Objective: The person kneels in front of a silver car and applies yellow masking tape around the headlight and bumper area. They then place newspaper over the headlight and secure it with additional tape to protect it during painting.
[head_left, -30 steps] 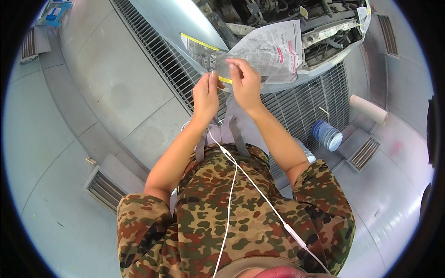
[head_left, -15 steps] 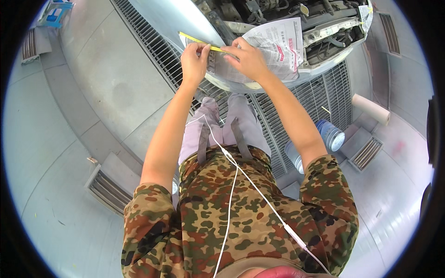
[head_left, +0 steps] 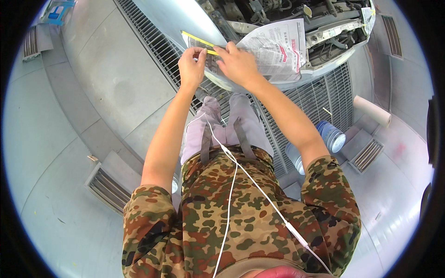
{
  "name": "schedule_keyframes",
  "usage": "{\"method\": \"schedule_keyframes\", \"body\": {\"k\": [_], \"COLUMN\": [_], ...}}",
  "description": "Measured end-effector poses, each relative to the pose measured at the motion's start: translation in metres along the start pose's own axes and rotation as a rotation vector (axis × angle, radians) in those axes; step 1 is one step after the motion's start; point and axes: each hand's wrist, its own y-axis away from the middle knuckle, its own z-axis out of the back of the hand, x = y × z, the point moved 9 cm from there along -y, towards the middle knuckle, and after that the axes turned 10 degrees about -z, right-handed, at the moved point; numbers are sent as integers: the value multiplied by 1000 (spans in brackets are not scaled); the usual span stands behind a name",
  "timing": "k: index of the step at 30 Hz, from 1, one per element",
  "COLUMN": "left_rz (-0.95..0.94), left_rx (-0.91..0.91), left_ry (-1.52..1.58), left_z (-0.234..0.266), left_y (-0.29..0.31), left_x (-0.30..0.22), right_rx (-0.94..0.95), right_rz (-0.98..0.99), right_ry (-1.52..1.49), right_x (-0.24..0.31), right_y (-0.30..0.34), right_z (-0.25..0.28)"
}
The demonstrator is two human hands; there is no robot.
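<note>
A sheet of newspaper (head_left: 273, 48) lies over the front corner of a pale blue car panel (head_left: 160, 16). A strip of yellow masking tape (head_left: 192, 37) runs along the sheet's upper left edge. My left hand (head_left: 191, 68) pinches a second short piece of yellow tape between thumb and fingertips, just below that strip. Beside it, my right hand (head_left: 238, 65) rests on the newspaper with its fingers apart, the fingertips touching the right end of the tape. The palm hides part of the sheet beneath.
The uncovered engine bay (head_left: 320, 18) lies beyond the newspaper. Floor grating (head_left: 320, 97) runs under the car's front. To the right are a paper roll (head_left: 372, 111) and blue-and-white buckets (head_left: 331, 135). A white cable (head_left: 259, 194) hangs down my front.
My right hand has let the tape out of its pinch and spread its fingers on the paper. Two yellow pieces now show where one line showed before.
</note>
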Motion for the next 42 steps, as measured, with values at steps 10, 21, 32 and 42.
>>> {"method": "schedule_keyframes", "body": {"k": [10,21,32,42], "left_rz": [73,-84,-103,-119], "left_rx": [36,-17,12,33], "left_ry": [-28,-110,-157,-159], "left_z": [-3,-46,-53,-52], "left_y": [-3,-2,-6,-9], "left_x": [7,-16,-20,-18], "right_rx": [96,-185,-313,-305], "right_rz": [-133,84,97,95], "right_ry": [-80,-151,-86,-91], "right_x": [-10,-62,-58,-52], "right_y": [-2,19,15,15], "right_z": [-9,15,18,18]}}
